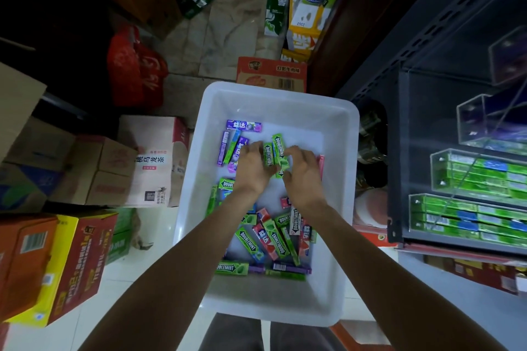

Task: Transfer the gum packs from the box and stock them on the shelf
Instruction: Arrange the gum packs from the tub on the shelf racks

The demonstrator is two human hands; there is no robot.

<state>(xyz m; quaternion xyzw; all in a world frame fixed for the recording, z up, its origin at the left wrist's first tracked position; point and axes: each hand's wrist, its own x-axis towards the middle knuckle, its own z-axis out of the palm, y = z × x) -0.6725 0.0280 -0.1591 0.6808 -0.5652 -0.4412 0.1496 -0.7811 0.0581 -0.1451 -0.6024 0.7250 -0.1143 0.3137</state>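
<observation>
While both hands reach down into the white plastic box [339, 168] on the floor, the left hand [251, 164] and the right hand [302, 172] come together around a small bundle of green gum packs [275, 154], fingers curled against the packs from either side so the bundle stands up between them. Loose gum packs cover much of the box bottom: a cluster of purple packs [233, 145] lies just left of the left hand, with one more purple pack lying crosswise beyond it, a pink pack [321, 164] shows at the far side of the right hand, and a jumble of green, red and purple packs [271, 239] lies under the forearms in the near half. To the right stands a dark metal shelf [399, 151] carrying clear plastic trays [467, 176]; the two lower trays hold rows of green gum packs with blue patches, while what the upper trays hold cannot be told. Cardboard cartons [114, 176] sit on the tiled floor left of the box, with a red and yellow carton [68, 265] nearer and a red bag [134, 71] farther back.
</observation>
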